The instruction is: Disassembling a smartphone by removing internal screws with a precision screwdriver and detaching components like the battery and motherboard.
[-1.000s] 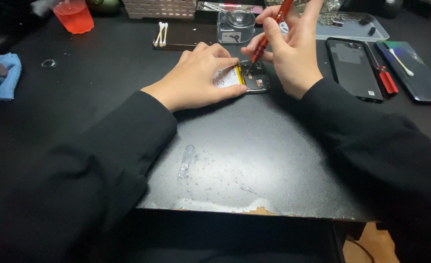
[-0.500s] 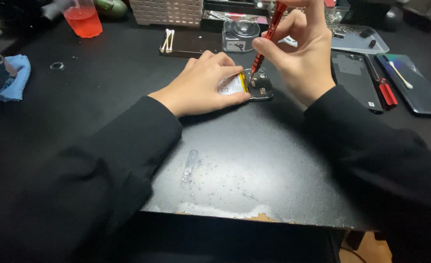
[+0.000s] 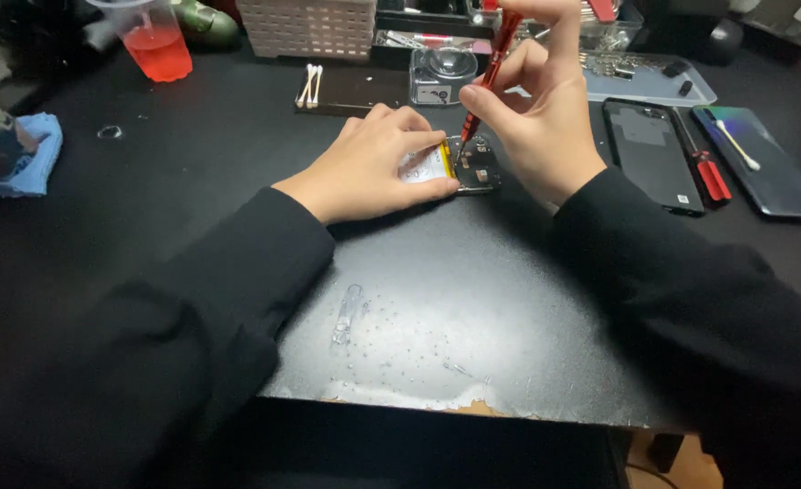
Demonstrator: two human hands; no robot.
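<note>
Red and slim, the screwdriver [image 3: 489,72] stands nearly upright in the right hand [image 3: 536,118], pinched between thumb and fingers, its tip down on the opened phone [image 3: 471,165]. Half a second ago the shaft leaned more and the hand sat a little lower over the work; since then the hand has lifted and the tool has straightened. The left hand [image 3: 373,163] lies flat with fingers together, pressing on the phone, covering most of it; only the yellow-edged battery [image 3: 428,165] and the dark circuit end show beyond its fingertips. That hand has stayed where it was.

Just past the right hand's knuckles lies a black back cover [image 3: 650,154], then a second red screwdriver [image 3: 707,172] and a dark phone panel [image 3: 763,163] with a cotton swab [image 3: 738,145] on it. Beyond the left hand's fingertips rest two more swabs [image 3: 310,84]. Far out from the left wrist stand a cup of red liquid [image 3: 154,41] and a blue cloth [image 3: 29,158].
</note>
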